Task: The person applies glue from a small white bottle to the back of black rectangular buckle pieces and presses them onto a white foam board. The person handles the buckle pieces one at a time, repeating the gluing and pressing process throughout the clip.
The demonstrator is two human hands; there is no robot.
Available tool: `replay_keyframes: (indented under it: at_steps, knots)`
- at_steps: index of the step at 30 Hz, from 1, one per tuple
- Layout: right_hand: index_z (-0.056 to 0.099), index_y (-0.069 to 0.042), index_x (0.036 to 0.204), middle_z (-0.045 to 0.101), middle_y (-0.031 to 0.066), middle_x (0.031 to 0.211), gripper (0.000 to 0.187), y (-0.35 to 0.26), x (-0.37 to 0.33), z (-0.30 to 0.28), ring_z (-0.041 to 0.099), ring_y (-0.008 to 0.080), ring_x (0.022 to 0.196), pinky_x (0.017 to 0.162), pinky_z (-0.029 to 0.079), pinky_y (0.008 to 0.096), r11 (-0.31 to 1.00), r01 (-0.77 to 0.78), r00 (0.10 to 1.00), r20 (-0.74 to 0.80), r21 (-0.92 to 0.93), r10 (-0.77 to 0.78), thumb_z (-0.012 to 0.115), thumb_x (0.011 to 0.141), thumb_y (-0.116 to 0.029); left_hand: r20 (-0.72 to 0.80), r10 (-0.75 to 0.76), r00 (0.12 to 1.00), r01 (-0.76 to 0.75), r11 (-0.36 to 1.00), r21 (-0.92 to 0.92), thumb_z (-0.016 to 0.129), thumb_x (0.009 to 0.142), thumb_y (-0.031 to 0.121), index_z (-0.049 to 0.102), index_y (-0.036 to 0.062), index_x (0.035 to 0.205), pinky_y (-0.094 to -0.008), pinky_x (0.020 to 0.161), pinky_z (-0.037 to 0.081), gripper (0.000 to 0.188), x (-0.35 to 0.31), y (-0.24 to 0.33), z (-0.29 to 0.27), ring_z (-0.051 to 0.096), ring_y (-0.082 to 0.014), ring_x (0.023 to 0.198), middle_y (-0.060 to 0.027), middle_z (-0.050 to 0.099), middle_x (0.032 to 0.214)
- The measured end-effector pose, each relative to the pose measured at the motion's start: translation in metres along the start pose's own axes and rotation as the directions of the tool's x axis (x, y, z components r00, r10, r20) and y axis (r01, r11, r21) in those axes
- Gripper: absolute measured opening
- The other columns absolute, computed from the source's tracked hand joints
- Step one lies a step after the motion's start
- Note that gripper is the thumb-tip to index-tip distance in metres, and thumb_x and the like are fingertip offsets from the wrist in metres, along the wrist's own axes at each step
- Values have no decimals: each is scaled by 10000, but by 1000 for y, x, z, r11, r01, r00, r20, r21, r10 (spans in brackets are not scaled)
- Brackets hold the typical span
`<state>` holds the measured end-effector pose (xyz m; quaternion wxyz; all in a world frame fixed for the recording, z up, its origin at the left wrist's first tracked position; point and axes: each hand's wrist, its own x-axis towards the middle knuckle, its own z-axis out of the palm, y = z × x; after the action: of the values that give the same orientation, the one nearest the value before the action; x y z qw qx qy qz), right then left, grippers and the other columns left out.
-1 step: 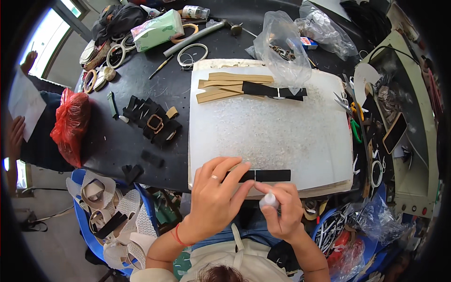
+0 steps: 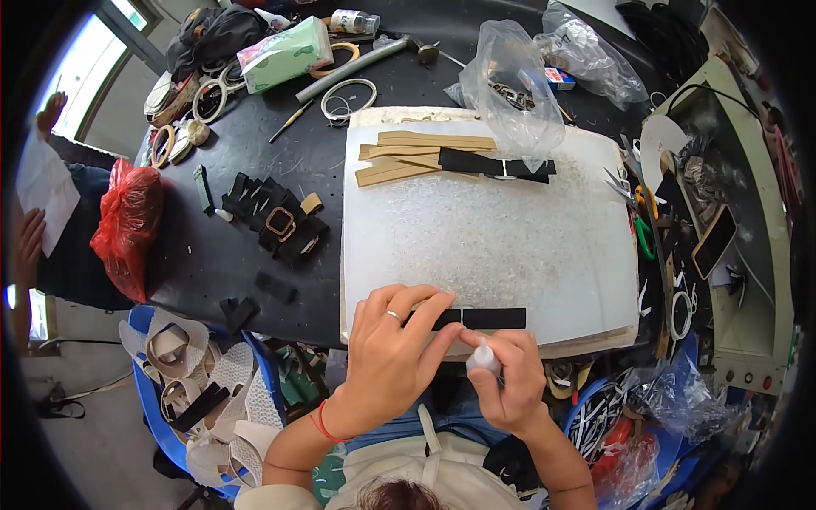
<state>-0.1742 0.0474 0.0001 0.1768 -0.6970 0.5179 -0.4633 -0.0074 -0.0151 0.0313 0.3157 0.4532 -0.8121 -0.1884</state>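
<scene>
Both hands [image 2: 442,361] at white board's [image 2: 510,246] near edge.

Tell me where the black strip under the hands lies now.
In the head view, the black strip lies on the white board's near edge, pressed by the left hand, beside the right hand.

A black worktable [image 2: 255,255] stands by a bright window [image 2: 102,51], over a grey floor [image 2: 93,442].

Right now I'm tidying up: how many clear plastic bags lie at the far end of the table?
2: one clear plastic bag stands over the black strips on the white mat; another lies behind it. More may be hidden.
</scene>
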Motion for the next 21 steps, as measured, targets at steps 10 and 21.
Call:
replay_keyframes:
  at_steps: [10,21]
  knots:
    - [621,10,1036,726,78,967,317,10,-4,5,597,212,740,654,427,322,998,48,998,-29,-46,-49,758,815,-171,115,-131,985,147,979,-138,751,789,55,729,63,1018,-336,658,446,230,1,-5,3,551,-235,760,-69,631,812]
    - [627,10,1059,724,101,965,291,0,1,-15,620,189,724,650,483,303,962,-217,976,69,166,209,753,825,-107,141,-143,980,165,972,-165,803,753,104,678,67,1147,-338,765,482,415,-4,-4,-14,596,-259,908,-121,632,1021]
